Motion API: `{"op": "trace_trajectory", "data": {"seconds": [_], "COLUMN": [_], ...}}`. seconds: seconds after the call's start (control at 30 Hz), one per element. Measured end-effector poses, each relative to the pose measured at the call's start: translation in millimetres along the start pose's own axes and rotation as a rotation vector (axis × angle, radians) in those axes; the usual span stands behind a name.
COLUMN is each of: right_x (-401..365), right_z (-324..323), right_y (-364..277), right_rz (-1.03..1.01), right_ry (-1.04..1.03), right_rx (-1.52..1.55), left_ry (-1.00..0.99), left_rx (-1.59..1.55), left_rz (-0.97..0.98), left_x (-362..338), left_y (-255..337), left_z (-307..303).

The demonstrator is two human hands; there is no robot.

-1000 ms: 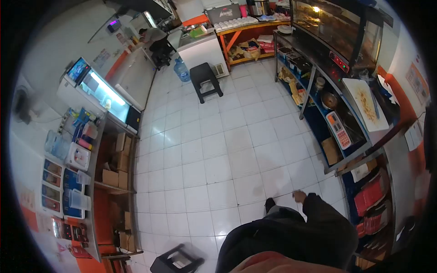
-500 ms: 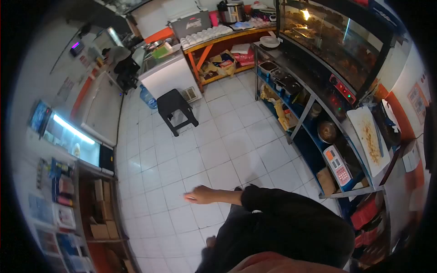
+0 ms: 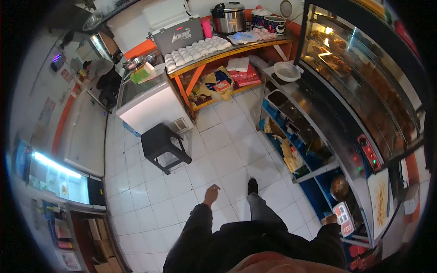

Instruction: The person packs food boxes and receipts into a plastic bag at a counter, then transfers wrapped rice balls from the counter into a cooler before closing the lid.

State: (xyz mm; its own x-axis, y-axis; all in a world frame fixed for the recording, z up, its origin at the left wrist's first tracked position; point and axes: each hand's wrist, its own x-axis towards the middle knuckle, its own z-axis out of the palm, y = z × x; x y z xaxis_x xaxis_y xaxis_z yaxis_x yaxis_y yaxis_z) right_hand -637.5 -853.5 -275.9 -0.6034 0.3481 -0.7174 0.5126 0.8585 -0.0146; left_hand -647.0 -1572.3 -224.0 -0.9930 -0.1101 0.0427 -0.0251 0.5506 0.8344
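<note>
My left hand [image 3: 211,194] hangs in front of me over the white tiled floor, fingers loosely bent and apart, with nothing in it. Ahead of it stands a black plastic stool [image 3: 164,144]. Down at my right side, my right hand [image 3: 329,219] has its fingers curled in. It overlaps the left edge of a white and orange digital scale [image 3: 344,219] in this view. Just beyond the scale is a round metal bowl [image 3: 339,188] on the blue shelf.
Along the right runs a metal counter [image 3: 318,107] with a lit glass food warmer [image 3: 350,68] and a white cutting board [image 3: 378,200]. Ahead are a white chest freezer [image 3: 152,107], a grey cooler [image 3: 178,36] and a large pot [image 3: 228,18]. A person [image 3: 100,73] bends at the far left.
I have moved forward, nearer the stool and the back table. My right hand has swung from across my front to my right side; my left hand has come forward.
</note>
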Motion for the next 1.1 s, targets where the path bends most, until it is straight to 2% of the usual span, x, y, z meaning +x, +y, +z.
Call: {"op": "trace_trajectory", "data": {"seconds": [0.07, 0.1, 0.17, 0.2, 0.23, 0.27, 0.3, 0.33, 0.37, 0.4, 0.43, 0.47, 0.5, 0.57, 0.6, 0.63, 0.67, 0.73, 0.8, 0.83, 0.87, 0.93, 1.0, 1.03, 1.1], "right_x": [32, 46, 94, 126, 168, 208, 209, 204, 195, 181, 149, 133, 115, 85, 84, 80, 79, 86, 123, 143, 159, 214, 227, 224, 210], "right_z": [-16, -12, -4, 6, 20, 34, 14, -7, -28, -49, -82, -109, -147, -179, -195, -201, -212, -239, -261, -273, -294, -331, -388, -421, -475], "right_y": [-41, -66, -138, -179, -228, -283, -374, -470, -553, -630, -712, -786, -851, -946, -993, -1022, -1053, -1097, -1125, -1138, -1146, -1167, -1201, -1212, -1241], "right_rz": [-0.017, -0.082, -0.34, -0.607, -1.005, -1.409, -1.18, -1.061, -1.04, -1.084, -1.24, -1.193, -1.277, -1.384, -1.404, -1.405, -1.385, -1.32, -1.464, -1.523, -1.294, -1.235, -1.272, -1.294, -1.137], "right_ry": [-0.057, -0.11, -0.178, -0.152, -0.006, 0.3, 0.099, 0.054, 0.056, 0.079, 0.152, 0.082, 0.042, -0.003, 0.001, -0.01, -0.05, -0.127, 0.077, 0.186, 0.098, 0.609, 0.865, 0.986, 0.544], "right_rx": [-0.003, -0.039, -0.176, -0.317, -0.516, -0.667, -0.496, -0.276, -0.11, 0.0, 0.003, -0.011, 0.038, 0.256, 0.406, 0.551, 0.551, 0.542, 0.53, 0.528, 0.705, 0.332, 0.463, 0.516, 0.698], "left_ry": [-0.169, -0.321, -0.666, -0.871, -0.782, -0.511, -0.214, 0.004, 0.229, 0.348, 0.403, 0.452, 0.508, 0.608, 0.489, 0.562, 0.63, 0.518, 0.517, 0.435, 0.356, 0.274, 0.172, 0.138, 0.086], "left_rx": [0.345, 0.09, -0.083, 0.011, 0.384, -0.05, -0.467, -0.662, -0.846, -0.827, -0.683, -0.534, -0.533, -0.51, -0.466, -0.412, -0.366, -1.065, -0.521, -0.389, -0.26, -0.285, -0.214, -0.232, -0.267], "left_rz": [0.04, -0.313, -0.626, -0.593, -0.396, -0.377, -0.345, -0.385, -0.378, -0.462, -0.548, -0.626, -0.627, -0.599, -0.705, -0.629, -0.544, -0.567, -0.435, -0.386, -0.323, -0.208, -0.236, -0.145, 0.036], "left_x": [49, 61, 98, 112, 128, 138, 150, 162, 174, 190, 204, 218, 234, 273, 307, 338, 380, 459, 557, 612, 667, 760, 841, 875, 928], "left_y": [-13, -39, -62, -61, -60, -60, -58, -63, -68, -75, -82, -89, -98, -126, -122, -130, -140, -183, -188, -166, -125, -64, -14, -16, -19], "left_z": [24, 44, 61, 61, 60, 40, 10, -19, -48, -76, -107, -130, -141, -181, -210, -221, -228, -259, -270, -284, -301, -318, -330, -327, -320]}}
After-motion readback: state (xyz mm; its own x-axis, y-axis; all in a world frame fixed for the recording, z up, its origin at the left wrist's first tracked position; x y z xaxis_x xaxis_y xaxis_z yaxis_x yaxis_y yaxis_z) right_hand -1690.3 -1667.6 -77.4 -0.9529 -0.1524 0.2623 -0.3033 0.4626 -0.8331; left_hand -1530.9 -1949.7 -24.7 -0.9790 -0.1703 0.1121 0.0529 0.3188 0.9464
